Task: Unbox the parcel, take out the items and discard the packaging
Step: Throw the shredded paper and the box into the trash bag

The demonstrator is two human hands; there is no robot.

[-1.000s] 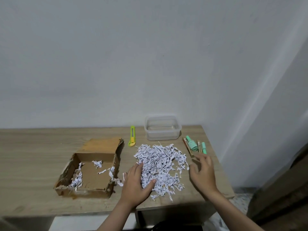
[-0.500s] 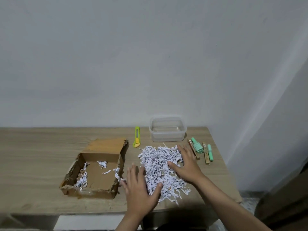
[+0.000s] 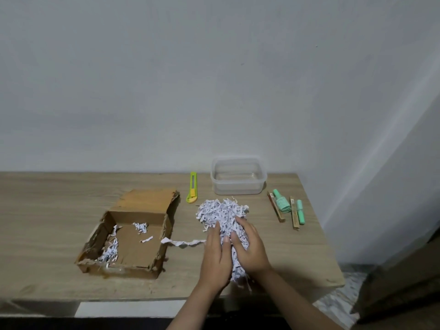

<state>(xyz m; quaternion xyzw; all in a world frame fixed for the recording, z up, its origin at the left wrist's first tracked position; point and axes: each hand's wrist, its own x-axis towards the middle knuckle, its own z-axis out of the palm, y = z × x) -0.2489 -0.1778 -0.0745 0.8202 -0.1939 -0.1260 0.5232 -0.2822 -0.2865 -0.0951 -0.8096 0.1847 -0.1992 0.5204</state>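
With both hands cupped around the pile of shredded paper [image 3: 222, 214], the person looks to be gathering the filler into one clump so it can be lifted and discarded in a single go. The left hand [image 3: 215, 259] curls round the near left side of the heap, and the right hand [image 3: 250, 247] curls over its right side; fingers of both are bent onto the shreds, so each is gripping paper, with bits poking out below the palms. The far part of the pile sits loose on the worktop [image 3: 47, 210], not yet pulled in.

The cardboard box [image 3: 133, 234] lies left of the pile, open, its torn flap folded back away from the person. Inside it: only a few leftover shreds along the left wall and near the back, otherwise bare cardboard. One long paper strip [image 3: 183, 242] trails from the box's right edge toward the left hand.

The items taken out, mint-green tubes and thin wooden sticks [image 3: 287, 208], are lined up at the right, well apart from the mess, probably to keep them out of the sweep. The clear plastic container [image 3: 238, 179] behind the pile looks empty. A yellow-green utility knife [image 3: 192, 188] lies beside it, untouched.

Judgement: unpacking done, packaging cleanup underway; box leftovers remain.
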